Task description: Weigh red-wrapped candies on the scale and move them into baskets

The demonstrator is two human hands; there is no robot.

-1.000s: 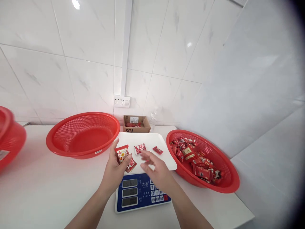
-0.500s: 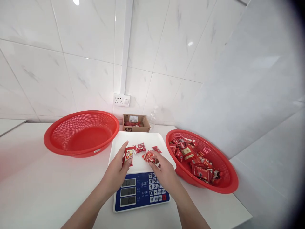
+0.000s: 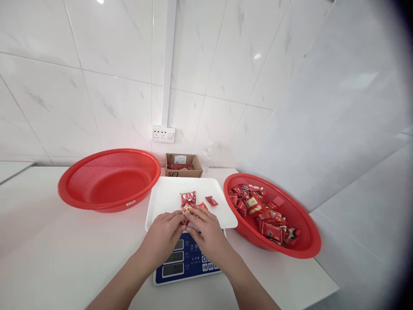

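Both hands meet at the near edge of the white pan point(image 3: 167, 193) of a digital scale. My left hand point(image 3: 161, 239) has its fingers curled on a red flowered candy packet point(image 3: 186, 210). From the other side, my right hand point(image 3: 208, 234) closes on the same packet, its fingertips almost touching the left ones. A red-and-white candy packet point(image 3: 188, 198) lies just beyond the fingers, and another red packet point(image 3: 201, 206) is partly covered by my right hand. Farther right on the pan rests a small red candy point(image 3: 211, 201). The hands hide part of the blue keypad and display panel point(image 3: 190, 262).
At left stands a red perforated basket point(image 3: 109, 202) with nothing visible inside. Another red basket point(image 3: 311, 232) at right holds many red-wrapped candies point(image 3: 258, 206). Behind the scale is a cardboard box point(image 3: 183, 173) with red packets, near a wall socket point(image 3: 163, 134).
My hands have come together from the two sides of the pan. The flowered packet has moved right, towards the middle, and my right hand has shifted left onto it.
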